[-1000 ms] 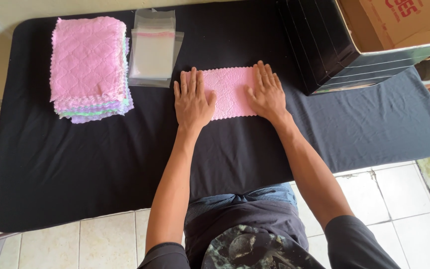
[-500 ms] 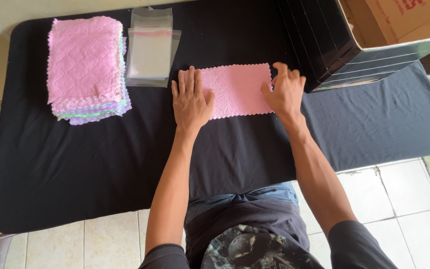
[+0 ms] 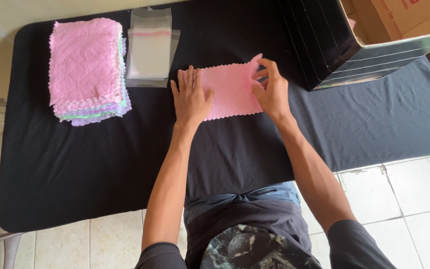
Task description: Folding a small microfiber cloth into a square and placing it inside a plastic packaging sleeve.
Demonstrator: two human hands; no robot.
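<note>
A person stands at a table draped in black cloth [image 3: 90, 164], both bare arms stretched over a folded pink cloth [image 3: 227, 91]. At the far right a black box [image 3: 324, 42] with ribbed sides sits tilted on the table, and a brown cardboard box [image 3: 399, 17] rests in or just behind it; what either one holds cannot be made out from this angle. At the far centre lies a small pile of clear plastic bags [image 3: 150, 47], flat and see-through, the top one showing nothing inside. To the far left is a stack of quilted cloths [image 3: 86, 67], pink on top with pale green and lilac edges showing beneath.

The pink cloth lies flat on the black cover in the middle of the table, just near of the bags and just left of the black box. Its long axis runs left to right across the table, scalloped long edges facing near and far. The left hand [image 3: 191, 97] lies open and flat, palm down, fingers spread and pointing far, pressing the cloth's left end. The right hand [image 3: 272, 89] is at the cloth's right end, thumb and fingers closed in a pinch on the far right corner, which is lifted off the table and turned up while the remainder of the cloth lies flat between the two hands.
</note>
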